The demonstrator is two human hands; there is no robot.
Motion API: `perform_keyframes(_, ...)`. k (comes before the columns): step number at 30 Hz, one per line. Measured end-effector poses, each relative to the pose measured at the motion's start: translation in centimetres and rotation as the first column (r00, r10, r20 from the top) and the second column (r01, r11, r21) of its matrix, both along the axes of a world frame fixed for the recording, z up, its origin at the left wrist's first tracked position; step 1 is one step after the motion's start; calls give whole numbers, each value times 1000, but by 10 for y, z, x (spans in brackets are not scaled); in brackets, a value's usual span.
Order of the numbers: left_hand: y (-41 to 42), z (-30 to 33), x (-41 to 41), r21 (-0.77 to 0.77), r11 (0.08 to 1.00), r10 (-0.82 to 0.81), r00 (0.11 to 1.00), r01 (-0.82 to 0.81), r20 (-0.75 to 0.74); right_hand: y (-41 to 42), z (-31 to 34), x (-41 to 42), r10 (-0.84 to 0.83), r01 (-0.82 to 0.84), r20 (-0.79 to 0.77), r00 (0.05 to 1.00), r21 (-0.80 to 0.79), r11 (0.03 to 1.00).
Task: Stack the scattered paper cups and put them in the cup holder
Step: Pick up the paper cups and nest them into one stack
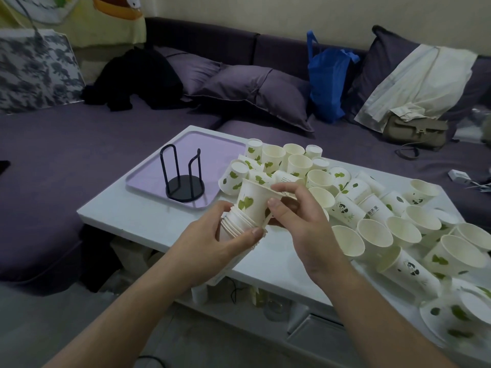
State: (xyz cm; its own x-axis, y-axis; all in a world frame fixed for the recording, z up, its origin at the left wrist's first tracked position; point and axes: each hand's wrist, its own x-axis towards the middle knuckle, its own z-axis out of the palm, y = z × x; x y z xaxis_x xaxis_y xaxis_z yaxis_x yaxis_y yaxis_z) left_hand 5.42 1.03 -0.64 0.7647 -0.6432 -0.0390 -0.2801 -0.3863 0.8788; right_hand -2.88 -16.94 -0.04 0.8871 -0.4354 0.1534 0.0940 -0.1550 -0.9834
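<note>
My left hand grips a stack of nested white paper cups lying sideways above the table's front edge. My right hand pinches the rim of the outermost cup, white with green leaves, which sits on the stack's end. Several loose paper cups, some with leaves and some with pandas, lie scattered over the table's middle and right. The black wire cup holder stands with nothing in it on a lilac tray at the left.
The white table stands before a purple sofa bearing cushions, a blue bag, a black garment and a beige handbag. More cups crowd the table's right end.
</note>
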Motion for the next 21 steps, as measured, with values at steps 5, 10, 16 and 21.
perform_keyframes(5,2,-1,3,-20,1000,22,999,-21,24,-2,-4,-4,62,-70,-73,995,-113,991)
perform_keyframes(10,-2,-3,1,12,1000,18,999,-18,42,6,-5,-10,295,-314,-129,947,-163,935)
perform_keyframes(16,-5,-5,0,102,995,20,1000,-22,17,4,-2,-11,412,-469,-287,865,-171,866)
perform_keyframes(21,-5,-3,1,89,996,23,1000,-25,20,-14,3,-14,-2,-51,-145,989,-359,932)
